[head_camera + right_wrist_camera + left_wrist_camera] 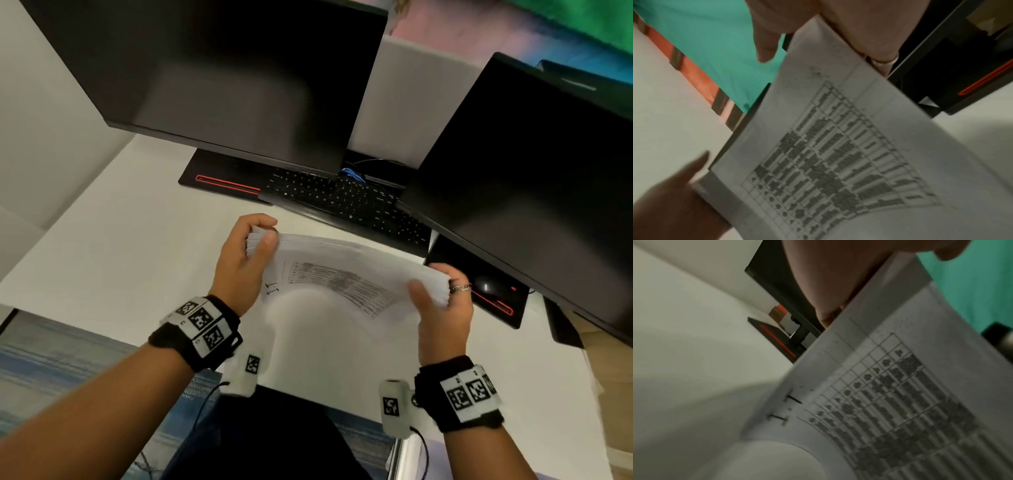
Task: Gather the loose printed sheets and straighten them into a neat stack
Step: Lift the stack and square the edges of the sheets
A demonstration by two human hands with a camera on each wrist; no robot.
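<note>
The sheets (900, 402) fill both wrist views, nearest of all: one thick bundle, bowed in an arch, its long lower edge towards the desk (120, 246). The left hand (239, 263) clamps one short end, thumb on the near face and fingers curled over the top edge. The right hand (442, 301) clamps the other end the same way, a ring (460, 288) on one finger. Between the two grips the bundle curves up and away from the person, held above the desk just in front of the keyboard (342, 198).

As to progress, the gathering looks done: no loose sheet shows on the desk around the hands. The straightening looks unfinished. At each grip the end edges show as separate stepped layers, so the sheets are not flush there. I judge that what is left is to let the arch go flat, tap the edges square on the desk, and lay the stack down.

Beyond the grips stand two dark monitors (222, 85), then a mouse (488, 284) on a red-trimmed pad past the right hand.

Writing: the facing sheet carries a printed table in a grid, its rows too blurred to read. Beside the left grip is a large mark (272, 287) that may read "1.1"; I cannot be sure. The wristbands (202, 325) bear square black-and-white code tags, with no legible words or brand.
</note>
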